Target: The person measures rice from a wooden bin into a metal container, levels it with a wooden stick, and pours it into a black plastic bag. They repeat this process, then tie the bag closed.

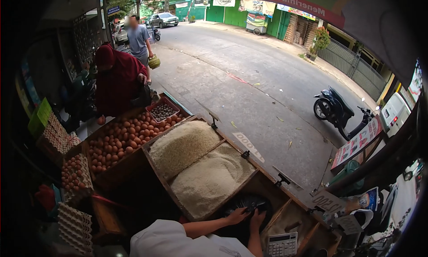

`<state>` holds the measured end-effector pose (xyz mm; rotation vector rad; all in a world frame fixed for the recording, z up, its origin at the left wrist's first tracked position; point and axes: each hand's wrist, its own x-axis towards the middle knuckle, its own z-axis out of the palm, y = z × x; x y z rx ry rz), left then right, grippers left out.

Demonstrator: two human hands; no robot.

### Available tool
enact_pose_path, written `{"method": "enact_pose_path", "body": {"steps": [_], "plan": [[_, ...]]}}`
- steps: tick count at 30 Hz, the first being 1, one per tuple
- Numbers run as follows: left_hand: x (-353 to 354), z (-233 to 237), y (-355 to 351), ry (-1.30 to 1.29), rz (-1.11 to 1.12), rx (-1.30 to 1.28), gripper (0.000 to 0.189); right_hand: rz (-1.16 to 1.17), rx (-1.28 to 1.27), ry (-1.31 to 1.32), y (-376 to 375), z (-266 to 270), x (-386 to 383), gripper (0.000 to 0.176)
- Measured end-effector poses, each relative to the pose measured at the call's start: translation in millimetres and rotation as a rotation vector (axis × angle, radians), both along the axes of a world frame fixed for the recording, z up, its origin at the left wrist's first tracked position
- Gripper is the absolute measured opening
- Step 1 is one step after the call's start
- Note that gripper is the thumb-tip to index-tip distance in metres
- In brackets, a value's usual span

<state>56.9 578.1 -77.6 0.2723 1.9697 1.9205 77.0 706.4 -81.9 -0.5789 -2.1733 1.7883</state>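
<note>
A black plastic bag (263,203) sits in the dark space just beside the rice bins, bulging and gathered at its top. My left hand (237,216) grips the bag's gathered top from the left. Close by on the right, my right hand (257,218) has its fingers closed on the same bunched plastic. Directly beyond the hands is a wooden bin of pale rice (209,181), with a second bin of yellower rice (183,143) behind it. A white calculator (282,245) lies to the right of my right forearm.
Many brown eggs (118,143) fill a wooden box at left, near a basket of small speckled eggs (163,112). Stacked egg trays (75,225) stand lower left. A person in dark red (118,78) is across the eggs. Price signs (329,202) edge the stall; a motorbike (341,109) is parked outside.
</note>
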Motion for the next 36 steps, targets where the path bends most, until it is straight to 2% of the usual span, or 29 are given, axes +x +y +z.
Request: {"method": "enact_pose_path", "body": {"steps": [1,2,3,4,5,6,7,9,10,12,13,16,17,18,20,24,26,27,29,30,32,33,34,36], "plan": [[-2,5,-3,0.047,-0.106,-0.065,0.03,0.006,0.004,0.004,0,3,-4,0.036],[-3,9,-6,0.092,-0.213,-0.132,0.031,-0.065,-0.266,0.094,-2,5,-6,0.029],[-3,3,-5,0.093,-0.209,-0.131,0.031,-0.136,-0.536,0.182,-3,7,-7,0.024],[-3,-11,-1,0.336,-0.197,-0.108,0.032,-0.132,-0.535,0.181,1,-2,-9,0.024],[-3,-19,0,0.578,-0.182,-0.086,0.033,-0.195,-0.757,0.06,15,-32,-14,0.019],[-2,-16,-3,0.578,-0.176,-0.087,0.033,-0.257,-0.978,-0.066,28,-55,-22,0.016],[-1,-9,-7,0.586,-0.234,-0.133,0.034,-0.251,-0.978,-0.069,36,-65,-29,0.016],[1,-6,-11,0.589,-0.291,-0.185,0.035,-0.4,-0.989,-0.289,49,-81,-42,0.012],[2,-8,-11,0.612,-0.354,-0.224,0.033,-0.395,-0.993,-0.293,62,-107,-44,0.012],[6,-14,-10,0.636,-0.41,-0.269,0.032,0.234,-0.117,-0.236,85,-161,-42,0.01],[10,-10,-9,0.574,-0.378,-0.26,0.03,0.241,-0.118,-0.231,81,-156,-49,0.01],[11,-6,-12,0.472,-0.31,-0.201,0.028,-0.347,-0.547,-0.445,64,-140,-60,0.006],[9,-16,-12,0.32,-0.355,-0.221,0.027,-0.574,-0.705,-0.421,53,-125,-63,0.006],[10,-23,-14,0.163,-0.401,-0.243,0.027,-0.574,-0.717,-0.435,47,-116,-63,0.006],[15,-25,-14,0.186,-0.357,-0.225,0.027,-0.638,-0.732,-0.448,46,-99,-62,0.014],[18,-2,-19,0.311,-0.332,-0.103,0.028,-0.539,-0.787,-0.492,44,-72,-56,0.017],[12,-1,-18,0.359,-0.317,-0.139,0.029,-0.313,-0.787,-0.361,34,-25,-46,0.014],[9,0,-18,0.4,-0.305,-0.178,0.031,-0.309,-0.783,-0.356,34,-12,-47,0.014],[1,6,-12,0.297,-0.306,-0.232,0.036,-0.09,-0.55,-0.207,32,6,-41,0.019],[-3,10,-6,0.198,-0.308,-0.285,0.043,-0.092,-0.548,-0.209,32,14,-37,0.019],[-7,-46,14,0.193,-0.26,-0.235,0.047,0.233,-0.218,-0.267,34,33,-30,0.018],[-10,-66,21,0.189,-0.212,-0.189,0.052,0.171,-0.156,-0.277,24,54,-26,0.017],[-13,-54,21,0.193,-0.21,-0.188,0.052,0.172,-0.154,-0.273,21,49,-24,0.017],[-23,-8,15,0.093,-0.438,-0.153,0.051,0.175,0.047,-0.105,18,36,-19,0.019]]}}
